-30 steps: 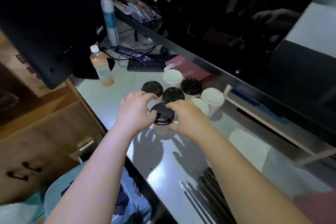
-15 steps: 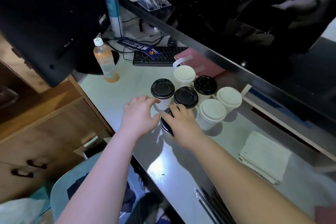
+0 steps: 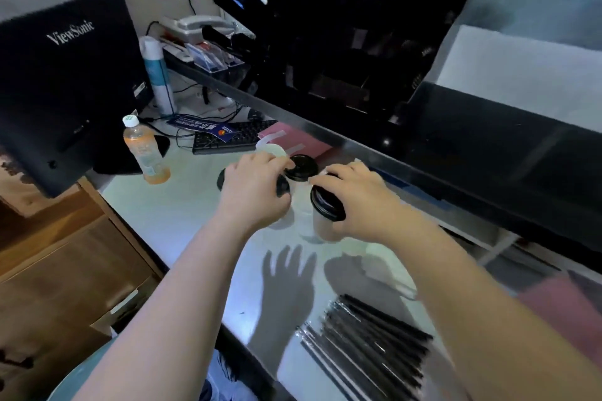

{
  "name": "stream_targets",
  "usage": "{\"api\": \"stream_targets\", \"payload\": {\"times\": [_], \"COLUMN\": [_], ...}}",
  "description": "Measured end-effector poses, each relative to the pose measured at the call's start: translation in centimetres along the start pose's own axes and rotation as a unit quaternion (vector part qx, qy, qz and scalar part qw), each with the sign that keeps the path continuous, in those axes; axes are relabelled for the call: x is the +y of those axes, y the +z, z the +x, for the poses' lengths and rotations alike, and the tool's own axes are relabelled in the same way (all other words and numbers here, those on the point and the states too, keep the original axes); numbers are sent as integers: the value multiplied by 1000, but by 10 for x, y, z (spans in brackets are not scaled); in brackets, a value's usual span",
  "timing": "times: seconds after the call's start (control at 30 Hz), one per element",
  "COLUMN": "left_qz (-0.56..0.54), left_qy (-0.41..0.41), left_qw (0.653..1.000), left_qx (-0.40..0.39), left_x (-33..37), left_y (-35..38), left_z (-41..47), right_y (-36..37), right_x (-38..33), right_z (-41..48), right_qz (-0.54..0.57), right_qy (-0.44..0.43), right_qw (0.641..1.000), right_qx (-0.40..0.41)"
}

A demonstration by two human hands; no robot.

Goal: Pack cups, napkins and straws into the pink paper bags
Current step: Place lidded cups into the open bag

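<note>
Several paper cups with black or white lids stand together on the white counter (image 3: 169, 215). My right hand (image 3: 361, 202) grips one black-lidded cup (image 3: 325, 208) by its lid, raised off the counter and tilted. My left hand (image 3: 254, 189) is curled from above over the lid of another black-lidded cup (image 3: 282, 187). Behind it are a white-lidded cup (image 3: 272, 150) and a black-lidded cup (image 3: 304, 167). A flat pink paper bag (image 3: 293, 138) lies behind the cups. Black wrapped straws (image 3: 368, 342) lie near me, and white napkins (image 3: 381, 259) show by my right forearm.
A monitor (image 3: 65, 81) stands at the left with an orange drink bottle (image 3: 145, 153) in front of it. A keyboard (image 3: 228, 138) lies behind the cups. A raised black ledge (image 3: 456, 153) runs along the right. Something pink (image 3: 560, 312) lies at the right edge.
My right hand has lifted a black-lidded cup and carried it to the right, tilted. My left hand has moved onto another black-lidded cup. The camera has tilted up.
</note>
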State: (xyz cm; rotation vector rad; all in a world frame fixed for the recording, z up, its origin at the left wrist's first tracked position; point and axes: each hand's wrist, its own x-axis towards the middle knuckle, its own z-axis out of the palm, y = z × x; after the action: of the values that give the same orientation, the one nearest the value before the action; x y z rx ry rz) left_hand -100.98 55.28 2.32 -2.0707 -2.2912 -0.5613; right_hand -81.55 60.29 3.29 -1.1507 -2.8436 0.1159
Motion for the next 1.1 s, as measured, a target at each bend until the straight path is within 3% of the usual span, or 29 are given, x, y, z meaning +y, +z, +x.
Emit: {"api": "stream_targets", "payload": {"times": [0.23,0.43,0.57,0.7,0.83,0.93,1.1], "left_qz": [-7,-75,-89,-125,-190,-234,-134], "left_qy": [152,254,299,298,293,326,379], "left_qw": [988,964,950,945,936,910,896], "left_qx": [2,8,-32,-54,-51,-99,-188], "left_x": [134,262,322,345,352,359,365], "left_y": [-2,3,20,41,55,65,78], "left_z": [2,-11,-37,-61,-76,-83,-81], "right_y": [-76,-117,-124,-117,-104,-86,-48], "right_x": [78,113,122,130,141,146,150], "right_z": [-122,-241,-308,-355,-383,-390,-381], "right_qz": [-50,-35,42,46,48,50,17], "right_qy": [126,216,242,257,287,306,343], "right_qw": [989,970,958,950,947,946,939], "right_qx": [59,108,145,171,136,98,25]}}
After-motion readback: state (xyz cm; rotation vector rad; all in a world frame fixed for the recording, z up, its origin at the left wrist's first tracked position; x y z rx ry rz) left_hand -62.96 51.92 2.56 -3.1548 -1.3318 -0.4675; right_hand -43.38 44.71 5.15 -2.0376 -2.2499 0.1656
